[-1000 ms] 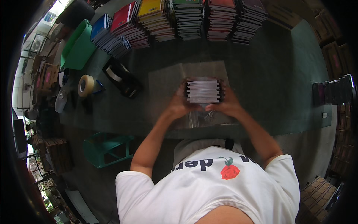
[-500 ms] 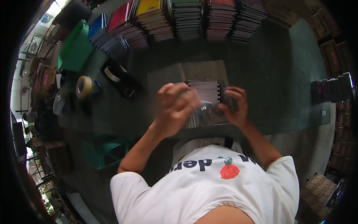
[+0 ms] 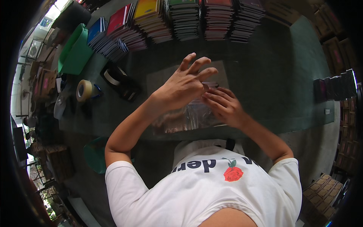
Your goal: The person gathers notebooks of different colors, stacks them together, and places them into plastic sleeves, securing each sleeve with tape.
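Note:
A small bundle of spiral-bound notebooks point(image 3: 210, 84) lies on the table in front of me, mostly covered by my hands. Clear, shiny plastic film point(image 3: 189, 119) spreads from its near side. My left hand point(image 3: 183, 84) arches over the bundle with three fingers raised; its thumb and forefinger come together at the bundle's top, and what they pinch is hidden. On the right side, my right hand point(image 3: 225, 107) grips the plastic-covered bundle, its fingers close together and their tips meeting the left hand. Beneath lies a flat, pale sheet point(image 3: 159, 77).
Stacks of colored notebooks point(image 3: 151, 24) line the table's far side. At left are a green bin point(image 3: 75, 53), a black tape dispenser point(image 3: 120, 83) and a tape roll point(image 3: 84, 90). Dark wrapped bundles point(image 3: 336, 89) sit at the right edge. A green stool point(image 3: 96, 153) stands below left.
My left hand has moved up and right over the bundle, its outer fingers lifting. My right hand has moved left from the bundle's side onto it. The notebooks are now mostly covered.

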The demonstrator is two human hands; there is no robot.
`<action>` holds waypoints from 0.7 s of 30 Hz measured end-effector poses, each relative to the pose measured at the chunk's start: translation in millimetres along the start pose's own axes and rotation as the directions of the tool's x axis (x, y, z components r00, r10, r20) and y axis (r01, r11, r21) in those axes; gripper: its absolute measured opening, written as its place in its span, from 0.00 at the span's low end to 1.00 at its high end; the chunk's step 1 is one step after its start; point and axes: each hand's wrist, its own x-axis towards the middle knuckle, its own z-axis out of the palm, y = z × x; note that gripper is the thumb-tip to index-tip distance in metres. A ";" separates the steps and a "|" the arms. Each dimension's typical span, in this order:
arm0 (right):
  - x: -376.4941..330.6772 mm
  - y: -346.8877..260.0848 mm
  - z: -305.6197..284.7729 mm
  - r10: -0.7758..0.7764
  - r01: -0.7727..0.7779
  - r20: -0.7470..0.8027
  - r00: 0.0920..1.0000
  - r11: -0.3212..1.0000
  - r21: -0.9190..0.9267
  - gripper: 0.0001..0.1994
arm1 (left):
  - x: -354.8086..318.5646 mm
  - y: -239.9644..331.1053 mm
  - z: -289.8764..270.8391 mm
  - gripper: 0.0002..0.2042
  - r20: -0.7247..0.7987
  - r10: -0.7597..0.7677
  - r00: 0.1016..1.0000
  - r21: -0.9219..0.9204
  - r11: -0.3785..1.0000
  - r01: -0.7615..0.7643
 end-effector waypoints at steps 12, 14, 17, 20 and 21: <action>36.7 4.8 -25.2 0.180 -0.304 0.328 0.927 0.874 0.379 0.12 | -53.4 29.3 40.8 0.13 -0.387 -0.313 0.867 -0.291 0.934 0.208; 38.2 1.2 -28.9 0.131 -0.230 0.304 0.943 0.920 0.317 0.11 | -48.1 22.2 50.2 0.18 -0.459 -0.366 0.810 -0.358 0.910 0.209; 26.4 5.4 -11.5 0.171 -0.236 0.234 0.957 0.929 0.286 0.12 | -36.8 19.9 50.2 0.25 -0.428 -0.629 0.649 -0.670 0.703 0.239; 31.4 -3.0 -2.7 0.433 -0.386 -0.065 0.899 0.853 0.351 0.13 | -40.1 -6.4 54.8 0.23 -0.020 -0.686 0.727 -0.837 0.409 0.363; 34.7 -2.1 -1.5 0.505 -0.437 -0.072 0.860 0.803 0.405 0.14 | -38.7 -13.6 52.0 0.21 -0.011 -0.638 0.770 -0.800 0.468 0.376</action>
